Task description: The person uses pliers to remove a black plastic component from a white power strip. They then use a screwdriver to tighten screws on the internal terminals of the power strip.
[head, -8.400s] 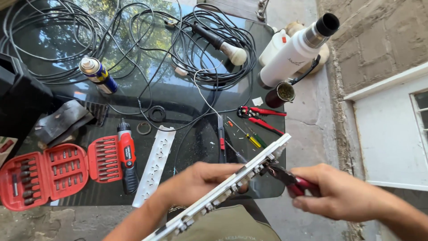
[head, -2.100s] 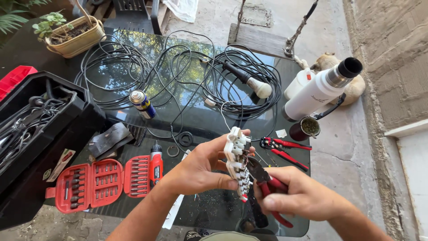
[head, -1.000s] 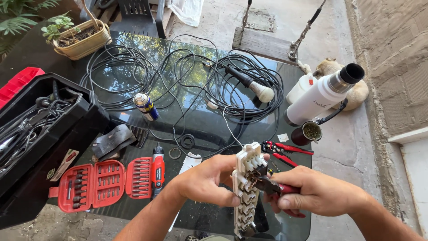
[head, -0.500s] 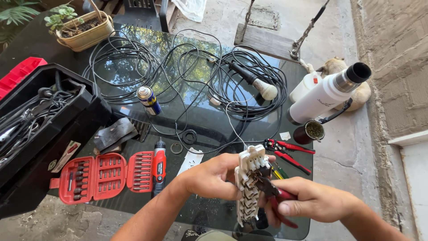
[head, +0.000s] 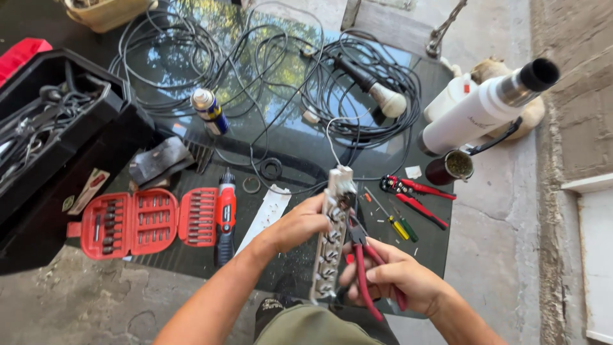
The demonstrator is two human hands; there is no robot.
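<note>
My left hand [head: 295, 225] grips an opened white power strip [head: 330, 237] near its top end and holds it upright over the glass table [head: 281, 137]. The strip's inner metal contacts and wires face me. My right hand [head: 397, 276] is closed on the handles of red pliers [head: 361, 255]. The pliers' jaws touch the upper part of the strip, just below my left fingers. A thin white wire [head: 332, 137] rises from the strip's top end.
The strip's white cover [head: 268, 209] lies next to a red electric screwdriver [head: 225, 214] and a red bit case [head: 140, 220]. A black toolbox [head: 48, 137] stands at left. Cables, a microphone [head: 370, 86], a spray can [head: 209, 110], a white thermos [head: 486, 108], red strippers [head: 415, 191] and small screwdrivers [head: 394, 223] are also there.
Over the frames I turned the strip from a long slant to upright. The pliers' jaws have stayed at its upper part, and my view has dipped closer to the table.
</note>
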